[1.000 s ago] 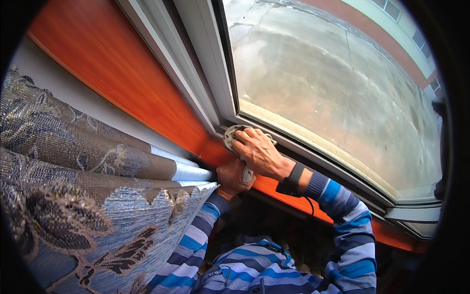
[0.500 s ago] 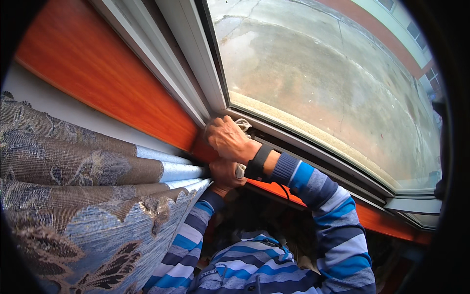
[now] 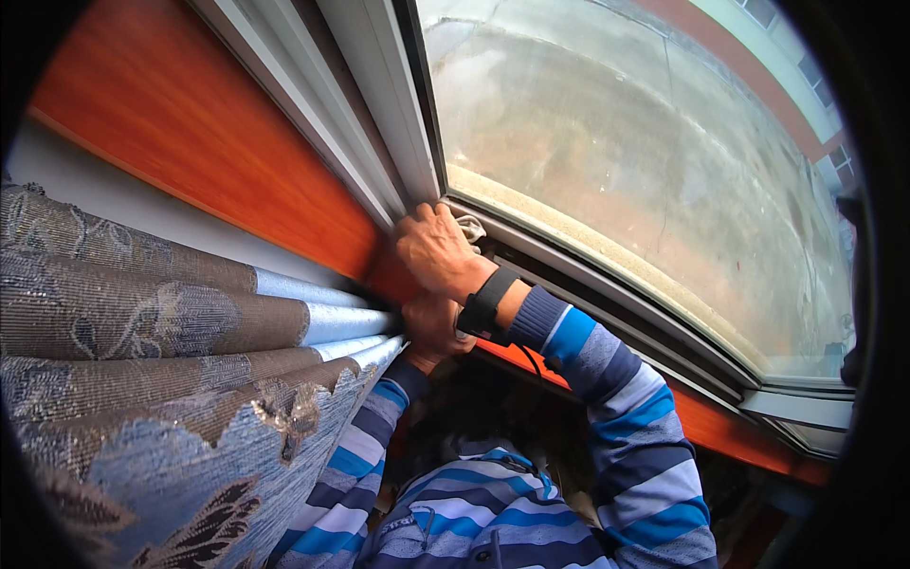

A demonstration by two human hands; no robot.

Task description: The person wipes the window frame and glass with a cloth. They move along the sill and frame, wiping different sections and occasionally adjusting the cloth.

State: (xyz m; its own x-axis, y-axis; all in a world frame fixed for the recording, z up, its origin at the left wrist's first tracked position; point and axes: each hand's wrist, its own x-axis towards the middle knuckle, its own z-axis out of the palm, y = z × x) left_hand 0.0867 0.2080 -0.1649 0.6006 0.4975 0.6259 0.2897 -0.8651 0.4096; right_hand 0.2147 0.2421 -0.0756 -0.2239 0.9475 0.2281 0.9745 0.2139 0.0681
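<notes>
My right hand (image 3: 438, 252) is closed on a pale, crumpled cloth (image 3: 470, 228) at the lower corner of the white window frame (image 3: 393, 104). Part of the cloth sticks out between the hand and the frame; the fingertips are hidden against the corner. Just below it, my left hand (image 3: 434, 330) is curled close to the gathered curtain (image 3: 275, 322). A pale bit of the cloth shows at its right side, beneath my right wrist, and most of its fingers are out of sight. A black band (image 3: 490, 302) circles my right wrist.
An orange-red wooden sill (image 3: 218, 142) runs up left beside the frame and continues at lower right (image 3: 730, 427). Window tracks (image 3: 616, 313) border the glass pane (image 3: 626, 161), with paved ground outside. The patterned grey-brown and blue curtain hangs close on the left.
My right hand has shifted slightly up and left with the cloth, pressing nearer the frame corner. The left hand stays almost in place. The view has tilted a little.
</notes>
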